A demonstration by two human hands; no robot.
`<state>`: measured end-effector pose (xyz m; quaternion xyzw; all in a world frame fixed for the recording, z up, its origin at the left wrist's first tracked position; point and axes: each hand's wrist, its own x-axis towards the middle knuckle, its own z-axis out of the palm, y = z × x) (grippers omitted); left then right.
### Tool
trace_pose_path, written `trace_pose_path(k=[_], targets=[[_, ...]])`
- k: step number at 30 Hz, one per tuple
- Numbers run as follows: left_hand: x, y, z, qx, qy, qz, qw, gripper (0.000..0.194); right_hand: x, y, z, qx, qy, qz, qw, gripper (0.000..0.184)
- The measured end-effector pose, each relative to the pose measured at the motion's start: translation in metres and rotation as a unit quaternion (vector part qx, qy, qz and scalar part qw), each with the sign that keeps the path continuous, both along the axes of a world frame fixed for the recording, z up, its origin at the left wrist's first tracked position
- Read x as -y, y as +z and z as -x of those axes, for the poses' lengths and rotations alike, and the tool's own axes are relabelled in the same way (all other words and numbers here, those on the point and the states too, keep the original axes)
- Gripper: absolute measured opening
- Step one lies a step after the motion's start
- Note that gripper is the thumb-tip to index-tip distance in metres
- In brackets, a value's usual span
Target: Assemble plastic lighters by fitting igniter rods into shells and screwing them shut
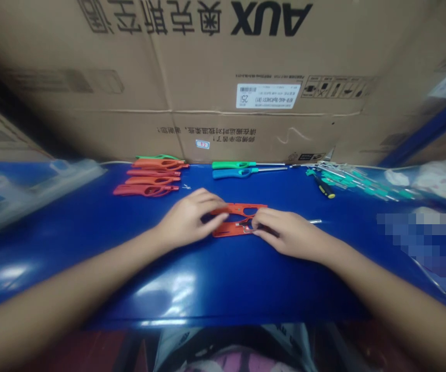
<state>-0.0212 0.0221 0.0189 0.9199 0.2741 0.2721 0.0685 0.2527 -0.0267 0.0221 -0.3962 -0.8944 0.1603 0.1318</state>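
Observation:
Two halves of an orange lighter shell lie between my hands: an upper half point(238, 208) and a lower half point(230, 229). My left hand point(191, 217) rests at their left end, its fingers at the upper half and its thumb by the lower one, with a gap between. The fingers of my right hand point(280, 230) are pinched together over the right end of the lower half. Some small metal shows at those fingertips, but what they hold is too blurred to name. A metal rod point(316, 221) sticks out beyond my right hand, its other end hidden.
Several orange and red lighter handles point(149, 181) lie at the left. A green lighter point(234, 165) and a blue lighter point(234, 173) lie behind my hands. A screwdriver point(325, 188) and a pile of rods with teal parts point(362, 181) are right. A cardboard box point(207, 67) stands behind.

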Motion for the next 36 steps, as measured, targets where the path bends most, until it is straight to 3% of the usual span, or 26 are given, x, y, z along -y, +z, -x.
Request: trace_pose_path(k=[3, 7, 13, 25, 30, 33, 36], targets=[[-0.027, 0.014, 0.024, -0.08, 0.14, -0.065, 0.985, 0.023, 0.0, -0.001, -0.001, 0.022, -0.004, -0.001, 1.0, 0.005], [-0.061, 0.012, 0.057, -0.145, 0.221, -0.059, 0.963, 0.022, -0.001, 0.0, -0.001, 0.034, -0.006, -0.009, 0.999, 0.006], [-0.076, -0.003, 0.071, -0.148, 0.22, -0.046, 0.963, 0.02, 0.001, 0.001, 0.001, 0.033, -0.015, 0.001, 0.999, 0.007], [-0.073, 0.0, 0.068, -0.14, 0.217, -0.028, 0.966, 0.016, 0.002, 0.004, 0.001, 0.036, -0.013, 0.017, 0.999, 0.007], [-0.074, -0.002, 0.068, -0.137, 0.22, -0.025, 0.966, 0.017, -0.001, 0.005, -0.002, -0.028, -0.022, 0.017, 0.999, 0.011], [-0.073, -0.002, 0.067, -0.13, 0.216, -0.031, 0.967, 0.021, -0.014, 0.005, -0.015, -0.059, -0.083, -0.034, 0.994, 0.015], [-0.071, 0.0, 0.064, -0.131, 0.211, -0.046, 0.968, 0.026, -0.037, 0.006, -0.045, -0.029, -0.224, -0.111, 0.968, 0.016]])
